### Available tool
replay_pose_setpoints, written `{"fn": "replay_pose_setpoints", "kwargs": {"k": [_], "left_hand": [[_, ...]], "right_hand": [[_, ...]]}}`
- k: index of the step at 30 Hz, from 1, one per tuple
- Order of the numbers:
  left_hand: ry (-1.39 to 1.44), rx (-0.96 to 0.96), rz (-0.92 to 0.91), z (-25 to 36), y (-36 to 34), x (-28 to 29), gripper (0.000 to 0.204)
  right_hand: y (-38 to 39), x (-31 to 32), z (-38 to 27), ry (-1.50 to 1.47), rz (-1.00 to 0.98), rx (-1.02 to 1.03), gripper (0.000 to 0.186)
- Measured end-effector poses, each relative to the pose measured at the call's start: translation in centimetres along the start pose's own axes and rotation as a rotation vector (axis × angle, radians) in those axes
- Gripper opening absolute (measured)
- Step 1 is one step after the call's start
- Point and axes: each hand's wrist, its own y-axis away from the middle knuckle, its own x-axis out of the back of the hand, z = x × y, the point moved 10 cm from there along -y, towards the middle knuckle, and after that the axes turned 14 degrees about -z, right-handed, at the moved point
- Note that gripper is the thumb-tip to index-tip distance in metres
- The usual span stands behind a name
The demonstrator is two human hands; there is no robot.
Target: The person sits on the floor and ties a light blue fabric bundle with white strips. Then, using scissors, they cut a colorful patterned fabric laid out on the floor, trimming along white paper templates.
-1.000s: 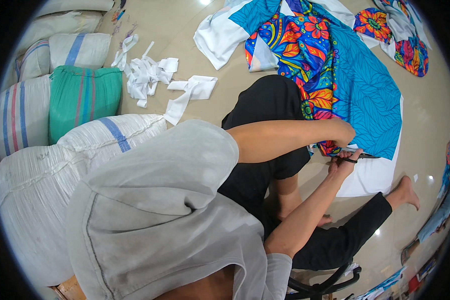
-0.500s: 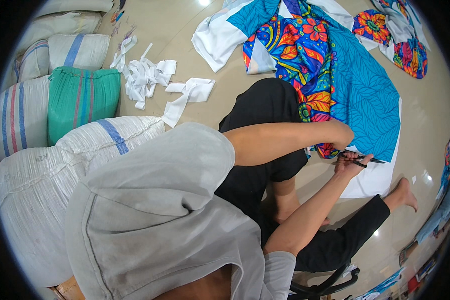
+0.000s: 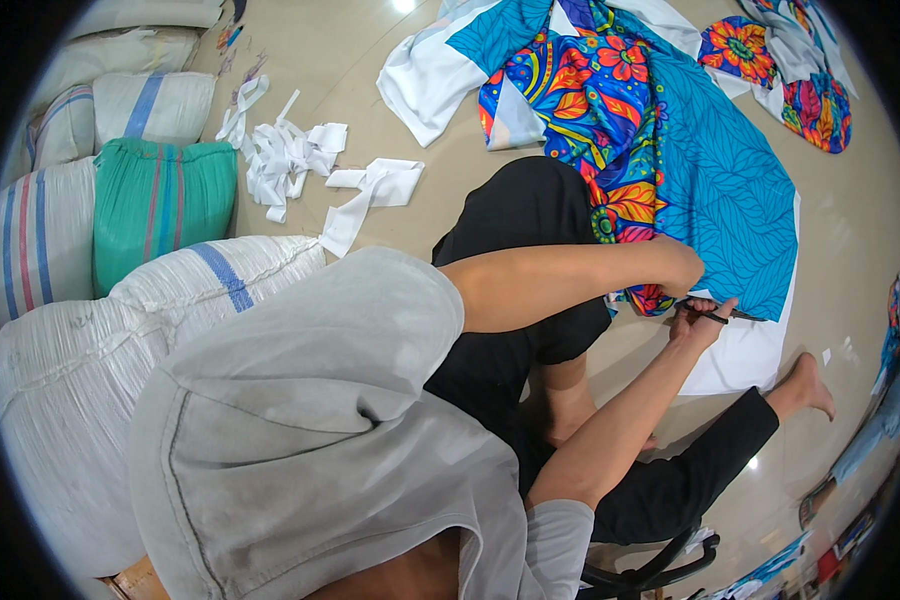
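My left hand (image 3: 679,267) is curled on the printed fabric (image 3: 625,210), at the border between its floral part and the teal leaf-patterned part (image 3: 730,220); its fingertips are mostly hidden. Just below it, my right hand (image 3: 703,322) grips black-handled scissors (image 3: 720,317), whose blades lie along the lower edge of the teal part, over white cloth (image 3: 730,365). The fabric spreads over the floor from beside my black-trousered knee (image 3: 515,200) toward the upper edge of the view.
Stacked woven sacks (image 3: 70,410), one green (image 3: 160,210), line the left side. White fabric strips (image 3: 290,165) lie on the tiled floor (image 3: 340,90). Floral pieces (image 3: 815,110) are at top right, a black chair base (image 3: 640,570) at bottom, another person's leg (image 3: 865,445) at far right.
My right hand with the scissors has moved a little rightward along the fabric's edge since a second ago. The view has shifted slightly; my left hand stays on the fabric.
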Motion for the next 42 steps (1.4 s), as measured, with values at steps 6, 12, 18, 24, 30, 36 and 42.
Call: {"fn": "replay_pose_setpoints", "kwargs": {"k": [6,12,18,24,30,36,42], "left_hand": [[-0.021,0.004,-0.022,0.2,0.4,0.2,0.026],[0.010,0.008,-0.006,-0.1,0.1,0.2,0.025],[0.005,0.012,-0.014,-0.3,-0.1,-0.1,0.025],[0.016,0.007,-0.030,-0.1,-0.1,0.0,0.025],[0.007,0.018,-0.006,-0.5,-0.4,-0.1,0.026],[0.010,0.021,-0.011,-0.7,-1.0,-0.3,0.026],[0.010,0.014,-0.016,-0.7,-1.6,-0.4,0.029]], "right_hand": [[-0.4,-0.2,-0.9,-0.062,-0.053,0.053,0.049],[-0.8,-0.8,-2.4,-0.165,-0.015,0.014,0.057],[-2.2,-0.1,-2.8,-0.202,-0.055,0.020,0.059],[-3.5,1.0,-2.8,-0.150,-0.035,0.063,0.052],[-3.4,0.6,-3.0,-0.122,-0.040,0.094,0.050],[-3.0,0.2,-4.3,-0.185,-0.039,0.064,0.054],[-4.0,1.2,-5.0,-0.170,-0.023,0.038,0.052]]}}
